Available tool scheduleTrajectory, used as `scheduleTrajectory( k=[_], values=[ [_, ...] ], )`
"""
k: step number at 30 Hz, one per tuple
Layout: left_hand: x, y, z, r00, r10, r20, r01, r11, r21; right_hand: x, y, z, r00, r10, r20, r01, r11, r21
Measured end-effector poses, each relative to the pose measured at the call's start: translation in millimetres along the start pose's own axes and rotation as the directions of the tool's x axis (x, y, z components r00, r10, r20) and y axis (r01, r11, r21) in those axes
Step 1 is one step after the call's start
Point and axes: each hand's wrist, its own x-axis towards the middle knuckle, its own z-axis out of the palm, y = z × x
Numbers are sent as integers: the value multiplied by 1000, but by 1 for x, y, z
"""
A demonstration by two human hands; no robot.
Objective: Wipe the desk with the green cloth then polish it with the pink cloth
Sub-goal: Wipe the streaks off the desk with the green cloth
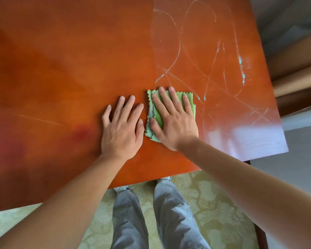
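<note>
A folded green cloth [190,99] with zigzag edges lies on the glossy orange-brown desk [70,69], near its front edge. My right hand [172,119] lies flat on the cloth with straight, spread fingers pressing it down. My left hand [123,124] rests flat on the bare desk just left of the cloth, its thumb close to the cloth's edge. No pink cloth is in view.
White curved smear lines and small turquoise specks [241,69] mark the desk's right part. The desk's right edge [269,83] borders beige rolls [298,69]. Below the front edge are my grey trousers [162,212] and a patterned green carpet [223,203].
</note>
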Motion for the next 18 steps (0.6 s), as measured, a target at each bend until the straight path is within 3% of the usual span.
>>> scheduleTrajectory(
  k=[11, 18],
  values=[
    [-2, -2, 3, 1000, -8, -30, 8, 1000, 27, -37, 2, 0, 998, -43, 35, 44, 999, -21],
    [-2, -2, 4, 998, -4, -67, 4, 1000, -2, -2, 14, -5, 994, -98, 42, 99, 995, -19]
  ],
)
